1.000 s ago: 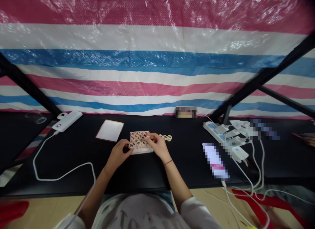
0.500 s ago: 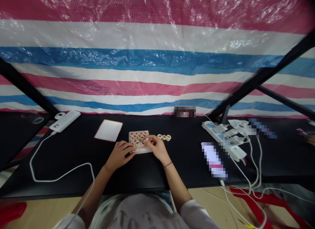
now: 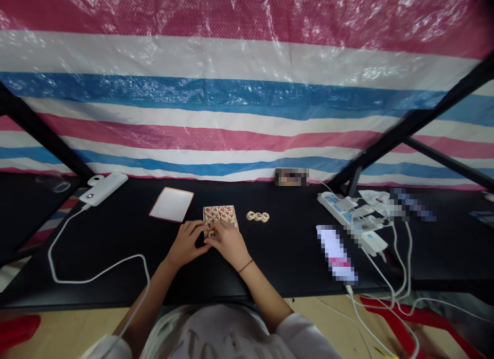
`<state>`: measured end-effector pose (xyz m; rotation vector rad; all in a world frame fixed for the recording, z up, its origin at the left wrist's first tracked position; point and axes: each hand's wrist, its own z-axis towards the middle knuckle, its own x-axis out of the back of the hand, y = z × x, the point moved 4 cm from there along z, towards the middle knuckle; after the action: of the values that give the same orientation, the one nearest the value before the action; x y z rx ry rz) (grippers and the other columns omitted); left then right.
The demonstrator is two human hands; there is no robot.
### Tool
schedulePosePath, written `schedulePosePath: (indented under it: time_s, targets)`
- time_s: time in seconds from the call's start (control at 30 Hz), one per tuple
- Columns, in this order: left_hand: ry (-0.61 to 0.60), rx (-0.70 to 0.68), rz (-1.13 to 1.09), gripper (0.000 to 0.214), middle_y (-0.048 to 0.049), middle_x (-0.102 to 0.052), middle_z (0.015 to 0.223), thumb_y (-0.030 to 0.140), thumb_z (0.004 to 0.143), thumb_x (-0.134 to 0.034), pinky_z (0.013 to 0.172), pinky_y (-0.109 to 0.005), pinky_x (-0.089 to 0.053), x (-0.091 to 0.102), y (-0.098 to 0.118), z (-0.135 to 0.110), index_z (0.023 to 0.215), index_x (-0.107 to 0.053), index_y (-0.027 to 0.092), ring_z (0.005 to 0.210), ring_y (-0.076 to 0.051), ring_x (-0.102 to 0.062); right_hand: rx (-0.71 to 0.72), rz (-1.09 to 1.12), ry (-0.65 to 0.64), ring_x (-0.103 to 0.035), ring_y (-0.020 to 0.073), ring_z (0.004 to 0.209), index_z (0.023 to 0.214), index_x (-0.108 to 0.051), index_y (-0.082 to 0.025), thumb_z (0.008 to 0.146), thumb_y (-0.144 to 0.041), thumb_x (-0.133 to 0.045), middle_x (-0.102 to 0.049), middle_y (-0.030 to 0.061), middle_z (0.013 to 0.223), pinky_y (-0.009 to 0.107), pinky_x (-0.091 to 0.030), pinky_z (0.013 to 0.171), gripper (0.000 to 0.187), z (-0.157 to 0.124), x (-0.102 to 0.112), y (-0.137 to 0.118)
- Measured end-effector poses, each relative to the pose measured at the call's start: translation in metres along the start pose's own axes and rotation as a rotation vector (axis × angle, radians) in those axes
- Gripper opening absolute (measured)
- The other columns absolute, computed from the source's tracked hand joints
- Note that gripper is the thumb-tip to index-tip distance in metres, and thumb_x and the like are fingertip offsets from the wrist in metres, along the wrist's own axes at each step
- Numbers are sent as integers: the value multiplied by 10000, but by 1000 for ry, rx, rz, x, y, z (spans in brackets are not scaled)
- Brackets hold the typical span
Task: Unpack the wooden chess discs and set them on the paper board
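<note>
Box [image 3: 235,214] sits on the table [image 3: 285,256], directly ahead of the person, both hands at its near part. Left hand [image 3: 187,242] lies at the near left corner, fingers bent, thumb and fingertips slightly apart. Right hand [image 3: 228,242] reaches over the near right part, covering several pieces; its thumb and fingers form a narrow gap about a dark-marked piece [image 3: 212,235]. Cannot tell whether either hand grips it. Fingertips of the two hands nearly meet there. Beyond the fingers, rows of red-marked pieces [image 3: 216,217] show, faces up. Three loose pieces [image 3: 258,216] lie right of box, apart from the right hand. Lid [image 3: 172,204] lies left of box, beyond the left hand.
</note>
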<state>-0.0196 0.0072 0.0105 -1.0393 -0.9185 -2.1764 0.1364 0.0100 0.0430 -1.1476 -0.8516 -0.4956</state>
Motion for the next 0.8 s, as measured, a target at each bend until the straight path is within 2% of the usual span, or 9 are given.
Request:
schedulePosePath:
  time_s: [0.13, 0.23, 0.33, 0.43, 0.5, 0.57, 0.63, 0.7, 0.8]
  targets:
    - [4, 14, -8, 293, -75, -613, 1114, 284, 802, -637, 913, -372, -433, -1, -1, -1, 1082, -603, 209, 1048, -224, -548, -15, -62, -58, -609, 213, 900, 963, -668, -196, 862, -346, -657, -689, 62, 919, 307, -443, 801, 182, -4, -4, -3]
    - [-7, 22, -5, 273, -70, -614, 1111, 276, 813, -622, 925, -376, -431, -2, 0, -1, 1079, -614, 219, 1051, -221, -545, -23, -12, -67, -616, 203, 892, 958, -679, -203, 873, -257, -624, -705, 52, 912, 298, -435, 809, 115, -7, -4, -4]
    - [-15, 22, 17, 296, -72, -601, 1152, 303, 817, -631, 960, -406, -412, 0, 1, 0, 1106, -619, 240, 1086, -237, -525, 0, 92, -55, -626, 192, 883, 974, -684, -218, 857, -215, -611, -713, 36, 922, 292, -439, 832, 139, -7, 4, 0]
    - [6, 36, 44, 386, -89, -562, 1232, 361, 806, -656, 1012, -454, -377, 4, 2, 3, 1172, -599, 253, 1150, -267, -490, -59, 94, 42, -626, 187, 917, 1024, -671, -216, 845, -146, -548, -703, 38, 973, 279, -449, 845, 228, -3, 27, 21]
    - [28, 49, 40, 413, -98, -541, 1255, 367, 808, -650, 1033, -467, -363, 7, 3, 5, 1200, -586, 250, 1174, -274, -474, -160, -38, 120, -618, 197, 968, 1080, -650, -193, 811, -76, -496, -672, 73, 1085, 286, -450, 852, 331, 0, 46, 43]
    - [46, 46, 21, 409, -100, -531, 1262, 350, 819, -635, 1040, -466, -363, 9, 5, 9, 1211, -580, 245, 1181, -272, -467, -250, -185, 81, -627, 204, 961, 1199, -599, -193, 778, -53, -499, -615, 96, 1229, 288, -458, 807, 454, 3, 59, 65]
    - [63, 30, 4, 396, -101, -527, 1263, 332, 832, -619, 1039, -460, -369, 9, 8, 13, 1215, -579, 240, 1173, -267, -469, -305, -294, -12, -640, 206, 940, 1279, -550, -215, 788, -63, -508, -591, 97, 1277, 287, -455, 771, 516, 5, 63, 81]
    - [91, 22, -8, 385, -104, -529, 1253, 310, 846, -603, 1034, -454, -374, 9, 12, 16, 1222, -575, 233, 1164, -261, -473, -325, -364, -83, -647, 206, 940, 1270, -559, -228, 832, -84, -489, -622, 93, 1227, 287, -447, 771, 467, 7, 62, 89]
    - [143, 42, -22, 391, -103, -537, 1223, 284, 871, -575, 1022, -447, -385, 9, 16, 20, 1258, -556, 238, 1151, -252, -477, -327, -414, -115, -652, 201, 930, 1168, -620, -216, 878, -100, -454, -654, 100, 1147, 285, -439, 768, 354, 9, 59, 93]
